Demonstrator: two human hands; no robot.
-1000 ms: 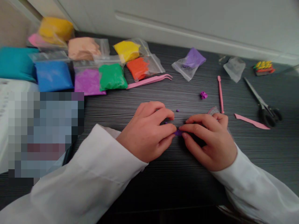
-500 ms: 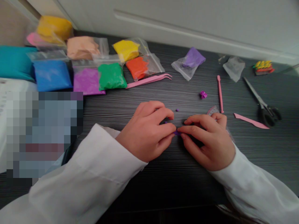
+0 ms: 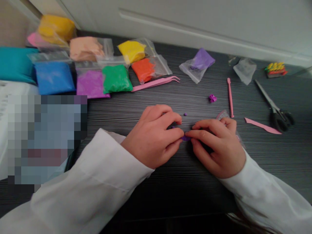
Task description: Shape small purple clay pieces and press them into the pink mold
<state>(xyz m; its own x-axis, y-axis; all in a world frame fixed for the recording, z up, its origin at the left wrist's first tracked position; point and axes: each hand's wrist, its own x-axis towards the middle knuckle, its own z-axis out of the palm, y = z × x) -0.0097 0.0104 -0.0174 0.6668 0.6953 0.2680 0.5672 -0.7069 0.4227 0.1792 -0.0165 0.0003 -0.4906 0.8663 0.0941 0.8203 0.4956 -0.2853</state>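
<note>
A small piece of purple clay (image 3: 186,138) sits between my fingertips, low over the dark table. My left hand (image 3: 156,136) pinches its left end between thumb and index finger. From the other side my right hand (image 3: 216,146) has its thumb and fingertips against the clay, the fingers bent. Most of the piece is hidden by the fingers. Just beyond lies a tiny purple clay ball (image 3: 185,114), and a second small purple bit (image 3: 173,127) shows under my left fingers. Farther off is a magenta clay shape (image 3: 212,98) with petal-like folds.
Several bags of coloured clay, among them a green one (image 3: 117,79), lie at the back left beside pink tweezers (image 3: 156,84). A purple clay bag (image 3: 203,60) lies farther right. Pink tools (image 3: 230,97), scissors (image 3: 275,110) and a small yellow-topped piece (image 3: 276,69) are at right.
My right fingertips and thumb have shifted slightly at the purple clay. The left hand stays nearly still. Nothing else on the table has visibly moved.
</note>
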